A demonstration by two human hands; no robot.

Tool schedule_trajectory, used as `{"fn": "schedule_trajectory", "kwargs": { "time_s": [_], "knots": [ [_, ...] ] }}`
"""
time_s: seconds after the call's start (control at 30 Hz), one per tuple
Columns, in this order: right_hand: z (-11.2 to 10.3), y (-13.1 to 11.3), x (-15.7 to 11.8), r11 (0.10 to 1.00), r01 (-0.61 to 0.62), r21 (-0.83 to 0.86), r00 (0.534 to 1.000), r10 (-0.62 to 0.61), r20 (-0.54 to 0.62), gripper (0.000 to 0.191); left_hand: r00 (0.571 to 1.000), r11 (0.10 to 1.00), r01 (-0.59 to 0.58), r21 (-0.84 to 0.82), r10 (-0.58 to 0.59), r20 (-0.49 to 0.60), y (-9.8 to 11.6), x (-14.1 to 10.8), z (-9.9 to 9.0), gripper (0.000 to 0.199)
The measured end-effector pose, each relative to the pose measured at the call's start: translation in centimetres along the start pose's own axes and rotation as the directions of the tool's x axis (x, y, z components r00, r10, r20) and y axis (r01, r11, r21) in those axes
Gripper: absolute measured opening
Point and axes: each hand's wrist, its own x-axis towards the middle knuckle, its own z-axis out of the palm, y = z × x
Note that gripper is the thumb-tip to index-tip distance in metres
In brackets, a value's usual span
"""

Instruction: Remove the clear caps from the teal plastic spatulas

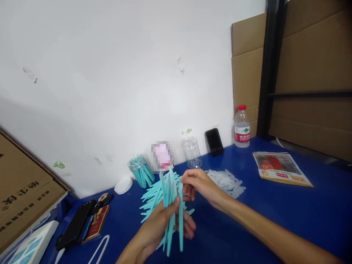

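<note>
Gripping teal sticks (169,190) by the pile (155,195), left hand (159,220) leaves tops exposed, likely for access; right hand (200,182) curled at one top, pinch unclear.

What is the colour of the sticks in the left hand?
The sticks are light turquoise, seen in the head view.
</note>
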Motion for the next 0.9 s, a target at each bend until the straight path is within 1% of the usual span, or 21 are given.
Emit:
{"fn": "schedule_trajectory", "kwargs": {
  "time_s": [0.07, 0.13, 0.2, 0.23, 0.27, 0.3, 0.33, 0.4, 0.43, 0.47, 0.5, 0.53, 0.57, 0.6, 0.63, 0.7, 0.73, 0.77, 0.83, 0.87, 0.9],
  "knots": [
    [0.7, -0.1, -0.4, 1.000, 0.022, -0.014, 1.000, -0.022, 0.021, 0.024, 0.995, 0.987, 0.045, -0.155, -0.030, 0.099, -1.2, 0.3, 0.5, 0.039],
    [0.7, -0.2, -0.5, 0.996, 0.077, -0.054, 0.995, -0.079, -0.052, 0.032, 0.979, 0.952, 0.134, -0.275, -0.083, 0.187, -2.3, 0.6, 0.6, 0.034],
    [0.3, -0.5, -0.6, 0.977, 0.167, -0.136, 0.969, -0.188, -0.162, 0.037, 0.955, 0.934, 0.208, -0.291, -0.130, 0.267, -3.3, 0.9, 0.7, 0.041],
    [0.1, -0.8, -0.7, 0.957, 0.218, -0.189, 0.948, -0.254, -0.193, 0.038, 0.951, 0.941, 0.204, -0.269, -0.125, 0.284, -3.8, 1.0, 0.9, 0.044],
    [0.0, -1.1, -0.9, 0.933, 0.268, -0.242, 0.929, -0.317, -0.192, 0.039, 0.955, 0.956, 0.167, -0.243, -0.096, 0.280, -4.3, 1.2, 1.2, 0.046],
    [0.0, -1.5, -1.3, 0.905, 0.313, -0.289, 0.916, -0.367, -0.159, 0.040, 0.967, 0.969, 0.115, -0.217, -0.059, 0.249, -4.8, 1.4, 1.6, 0.047],
    [0.1, -2.0, -1.7, 0.877, 0.349, -0.331, 0.911, -0.400, -0.100, 0.042, 0.980, 0.980, 0.068, -0.189, -0.030, 0.198, -5.2, 1.5, 2.1, 0.046],
    [0.7, -2.7, -2.9, 0.809, 0.409, -0.423, 0.900, -0.434, 0.040, 0.050, 0.999, 0.993, -0.016, -0.114, 0.020, 0.032, -5.8, 1.9, 3.3, 0.043],
    [1.1, -3.0, -3.4, 0.757, 0.435, -0.487, 0.889, -0.448, 0.098, 0.053, 0.994, 0.995, -0.079, -0.068, 0.074, -0.076, -6.0, 2.1, 4.1, 0.041],
    [1.5, -3.2, -3.9, 0.692, 0.455, -0.560, 0.873, -0.470, 0.128, 0.054, 0.973, 0.988, -0.152, -0.018, 0.146, -0.179, -6.1, 2.2, 4.8, 0.040],
    [1.8, -3.3, -4.3, 0.624, 0.461, -0.631, 0.856, -0.500, 0.131, 0.051, 0.933, 0.969, -0.245, 0.033, 0.245, -0.264, -6.0, 2.4, 5.5, 0.038],
    [1.9, -3.3, -4.6, 0.562, 0.453, -0.692, 0.836, -0.537, 0.112, 0.044, 0.881, 0.936, -0.344, 0.078, 0.351, -0.317, -5.9, 2.6, 6.1, 0.038],
    [2.0, -3.4, -4.8, 0.519, 0.429, -0.739, 0.821, -0.566, 0.079, 0.036, 0.866, 0.917, -0.391, 0.083, 0.397, -0.304, -5.6, 2.8, 6.7, 0.037],
    [1.9, -3.4, -5.0, 0.501, 0.399, -0.768, 0.819, -0.572, 0.052, 0.030, 0.864, 0.905, -0.419, 0.069, 0.421, -0.275, -5.4, 2.9, 7.2, 0.038],
    [1.8, -3.5, -5.2, 0.505, 0.371, -0.779, 0.830, -0.556, 0.035, 0.027, 0.853, 0.895, -0.443, 0.060, 0.441, -0.280, -5.1, 3.0, 7.6, 0.042],
    [1.7, -3.8, -5.9, 0.538, 0.341, -0.771, 0.864, -0.502, 0.031, 0.030, 0.837, 0.876, -0.480, 0.036, 0.470, -0.281, -4.7, 2.9, 8.3, 0.045],
    [1.6, -4.0, -6.4, 0.545, 0.338, -0.767, 0.865, -0.501, 0.025, 0.034, 0.830, 0.867, -0.497, 0.031, 0.485, -0.275, -4.6, 2.8, 8.6, 0.044],
    [1.7, -4.1, -6.9, 0.534, 0.349, -0.770, 0.849, -0.528, 0.019, 0.038, 0.827, 0.859, -0.511, 0.025, 0.499, -0.258, -4.6, 2.7, 8.8, 0.042],
    [2.0, -4.4, -7.7, 0.460, 0.386, -0.800, 0.806, -0.590, 0.050, 0.035, 0.822, 0.848, -0.529, 0.007, 0.515, -0.241, -5.1, 2.6, 9.2, 0.039],
    [2.2, -4.4, -7.9, 0.416, 0.393, -0.820, 0.809, -0.581, 0.093, 0.028, 0.820, 0.846, -0.534, -0.006, 0.515, -0.250, -5.5, 2.7, 9.2, 0.038],
    [2.4, -4.4, -8.0, 0.380, 0.387, -0.840, 0.833, -0.534, 0.142, 0.023, 0.817, 0.847, -0.531, -0.019, 0.506, -0.275, -6.0, 2.9, 9.2, 0.037]
  ]
}}
